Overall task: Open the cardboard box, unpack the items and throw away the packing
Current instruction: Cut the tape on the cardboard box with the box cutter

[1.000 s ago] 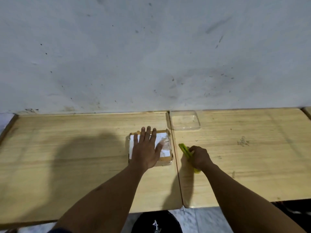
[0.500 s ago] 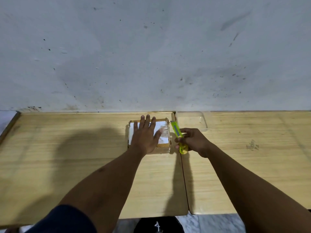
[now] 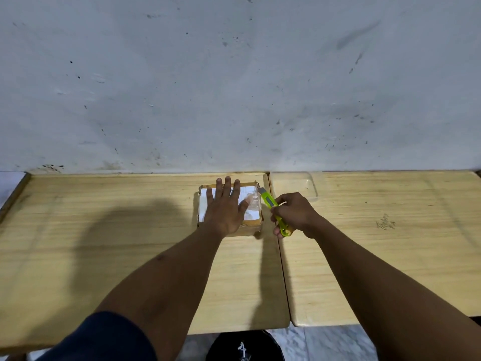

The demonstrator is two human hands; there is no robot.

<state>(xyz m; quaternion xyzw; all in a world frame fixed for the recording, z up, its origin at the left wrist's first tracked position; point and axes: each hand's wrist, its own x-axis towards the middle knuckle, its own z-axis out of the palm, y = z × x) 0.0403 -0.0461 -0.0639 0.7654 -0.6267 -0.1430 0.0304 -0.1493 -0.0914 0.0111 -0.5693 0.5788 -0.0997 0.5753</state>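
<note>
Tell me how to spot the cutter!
Find the two wooden tables by the grey wall, then the seam where they meet. Just right of the cardboard box there, the right hand grips the cutter. It is the only bright yellow-green thing.

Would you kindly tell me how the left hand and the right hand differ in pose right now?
The left hand lies flat, fingers straight, on top of the cardboard box; the right hand curls round a yellow-green utility knife. The left hand partly covers the box's label; the right hand is beside the box's right edge. Both are bare and reach over the wooden tables.
</note>
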